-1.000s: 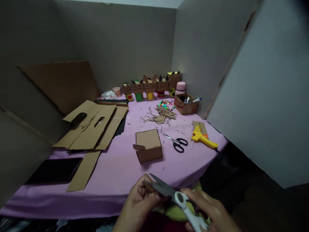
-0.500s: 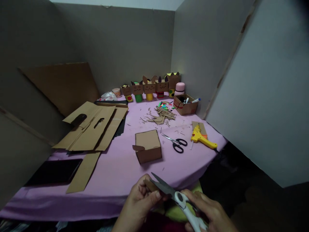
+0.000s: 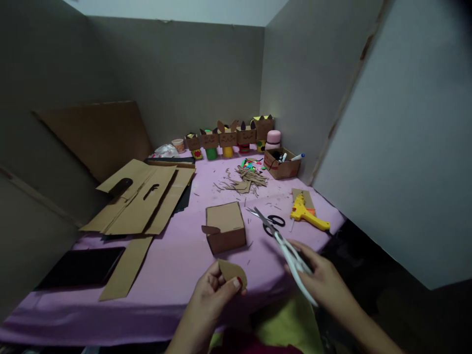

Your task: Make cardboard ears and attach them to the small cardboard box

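Between the thumb and fingers of my left hand (image 3: 216,295) is a small cardboard piece (image 3: 230,271), pointed at one end and rounded at the other. My right hand (image 3: 317,273) grips white-handled scissors (image 3: 289,253), their blades pointing away over the table. Below those blades lie black-handled scissors (image 3: 276,221), partly covered by them. A small cardboard box (image 3: 225,226) sits just beyond my left hand, with a leaf-shaped cardboard piece (image 3: 211,229) at its front left corner.
Cardboard sheets (image 3: 143,201) and a dark flat device (image 3: 81,265) lie left. A yellow glue gun (image 3: 308,215) rests right. Cardboard scraps (image 3: 250,178) are mid-table. Behind stand several box-headed figures (image 3: 227,139), a pen box (image 3: 282,164) and a pink-lidded bottle (image 3: 273,137).
The white-handled scissors have come away from the cardboard piece. My right hand has carried them forward, over the black-handled scissors. My left hand still holds the piece, now showing its flat face.
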A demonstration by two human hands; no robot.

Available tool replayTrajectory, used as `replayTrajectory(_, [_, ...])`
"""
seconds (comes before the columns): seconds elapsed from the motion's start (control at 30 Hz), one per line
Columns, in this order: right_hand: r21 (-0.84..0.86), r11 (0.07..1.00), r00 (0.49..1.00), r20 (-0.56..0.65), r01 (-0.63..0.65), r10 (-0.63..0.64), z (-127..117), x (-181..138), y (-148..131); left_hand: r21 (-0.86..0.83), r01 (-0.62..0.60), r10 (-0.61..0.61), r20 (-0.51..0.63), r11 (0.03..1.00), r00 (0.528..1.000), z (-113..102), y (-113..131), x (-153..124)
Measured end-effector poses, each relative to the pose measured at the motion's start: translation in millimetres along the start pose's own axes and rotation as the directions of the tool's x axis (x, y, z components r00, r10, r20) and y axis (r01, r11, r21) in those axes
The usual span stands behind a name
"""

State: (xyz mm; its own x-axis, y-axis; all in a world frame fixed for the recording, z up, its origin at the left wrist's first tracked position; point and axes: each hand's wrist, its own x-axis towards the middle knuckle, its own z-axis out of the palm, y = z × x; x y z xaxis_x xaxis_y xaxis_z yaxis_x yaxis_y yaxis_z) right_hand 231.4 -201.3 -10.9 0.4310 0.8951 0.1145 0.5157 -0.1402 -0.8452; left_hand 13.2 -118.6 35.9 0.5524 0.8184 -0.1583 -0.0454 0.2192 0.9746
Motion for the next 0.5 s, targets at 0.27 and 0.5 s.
replayTrajectory(0.27, [-0.468, 0.880, 0.992, -0.046, 0.085, -0.120, 7.7, 119.8, -22.6, 0.052, 0.001, 0.001, -0.045, 0.999, 0.999, 5.1, 12.5, 6.4])
replayTrajectory(0.5, [-0.500, 0.859, 0.990, -0.017, 0.110, -0.137, 22.3, 133.2, -22.4, 0.029, 0.039, -0.038, -0.028, 0.999, 0.999, 0.3, -0.2, 23.2])
